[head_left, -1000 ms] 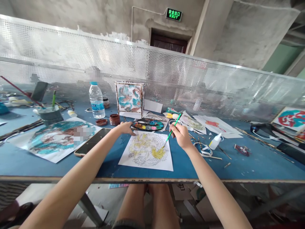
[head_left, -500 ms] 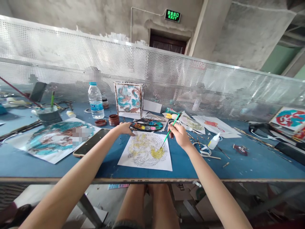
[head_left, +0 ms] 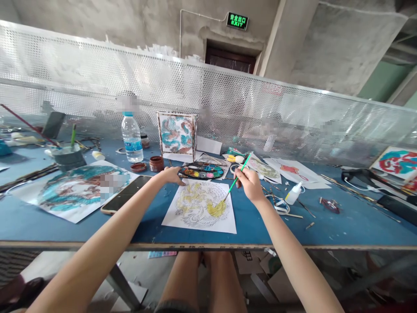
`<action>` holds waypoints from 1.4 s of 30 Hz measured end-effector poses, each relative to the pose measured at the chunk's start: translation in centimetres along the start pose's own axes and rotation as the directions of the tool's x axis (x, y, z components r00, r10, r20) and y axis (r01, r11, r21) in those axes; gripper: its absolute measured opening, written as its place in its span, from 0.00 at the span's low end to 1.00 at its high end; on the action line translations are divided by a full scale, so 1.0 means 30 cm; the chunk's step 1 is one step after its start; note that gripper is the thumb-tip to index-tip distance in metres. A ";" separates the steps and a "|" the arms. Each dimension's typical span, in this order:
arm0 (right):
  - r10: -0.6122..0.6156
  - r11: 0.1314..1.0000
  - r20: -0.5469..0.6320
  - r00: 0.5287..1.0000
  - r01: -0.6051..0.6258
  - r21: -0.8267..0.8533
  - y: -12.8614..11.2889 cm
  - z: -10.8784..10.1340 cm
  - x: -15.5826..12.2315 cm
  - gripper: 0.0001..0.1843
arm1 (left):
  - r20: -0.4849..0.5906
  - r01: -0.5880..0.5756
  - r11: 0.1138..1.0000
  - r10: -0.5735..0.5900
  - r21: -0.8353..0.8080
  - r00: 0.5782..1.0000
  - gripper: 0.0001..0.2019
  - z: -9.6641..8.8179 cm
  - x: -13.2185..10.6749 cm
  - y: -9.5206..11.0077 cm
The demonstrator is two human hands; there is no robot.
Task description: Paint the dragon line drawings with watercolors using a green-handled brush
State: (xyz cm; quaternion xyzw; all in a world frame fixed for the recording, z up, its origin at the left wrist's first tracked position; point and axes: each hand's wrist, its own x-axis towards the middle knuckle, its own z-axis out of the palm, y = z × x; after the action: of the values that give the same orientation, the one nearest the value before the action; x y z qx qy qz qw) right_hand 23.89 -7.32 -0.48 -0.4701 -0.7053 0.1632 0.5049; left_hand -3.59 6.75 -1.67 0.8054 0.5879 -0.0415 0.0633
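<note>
In my right hand [head_left: 248, 182], a thin green paintbrush [head_left: 239, 174] is pinched, slanting down to the left. Its tip meets the yellow-painted patch at the right of a line drawing [head_left: 198, 206] on white paper. More yellow covers the upper left of that drawing. My left hand [head_left: 171, 174] lies at the sheet's top left corner, thumb and fingers apart, thumb on the paper edge. Its fingertips reach the left end of a paint palette [head_left: 203, 172] holding several colours; whether they press on it I cannot tell.
Left of the drawing lie a phone [head_left: 125, 195] and a teal-and-brown painting [head_left: 78, 191]. A water bottle [head_left: 133, 139], a brown paint jar [head_left: 157, 164] and a framed picture [head_left: 177, 134] stand behind. On the right are a white glue bottle [head_left: 293, 194] and a coiled cable [head_left: 278, 205].
My right hand and the brush have shifted slightly right, the brush tip moving up and right over the yellow patch. My left hand stays in place.
</note>
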 end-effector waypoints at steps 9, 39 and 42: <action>0.025 1.000 0.047 0.999 -0.025 -0.016 0.001 0.001 -0.002 0.21 | 0.005 -0.002 1.000 0.002 -0.010 1.000 0.48 0.002 0.003 0.001; 0.121 0.885 0.178 0.977 -0.187 0.427 -0.030 0.081 0.002 0.19 | -0.013 -0.011 1.000 0.011 -0.004 1.000 0.43 -0.005 -0.017 0.004; 0.086 0.863 0.352 0.932 -0.246 0.441 -0.034 0.085 -0.002 0.19 | -0.015 -0.028 1.000 0.028 -0.001 0.999 0.42 -0.007 -0.020 0.006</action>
State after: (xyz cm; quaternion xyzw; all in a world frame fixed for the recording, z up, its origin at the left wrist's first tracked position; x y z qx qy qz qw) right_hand 21.18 -7.27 -0.89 -0.3576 -0.6716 0.4499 0.4676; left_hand -3.59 6.17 -1.37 0.8137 0.5771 -0.0340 0.0600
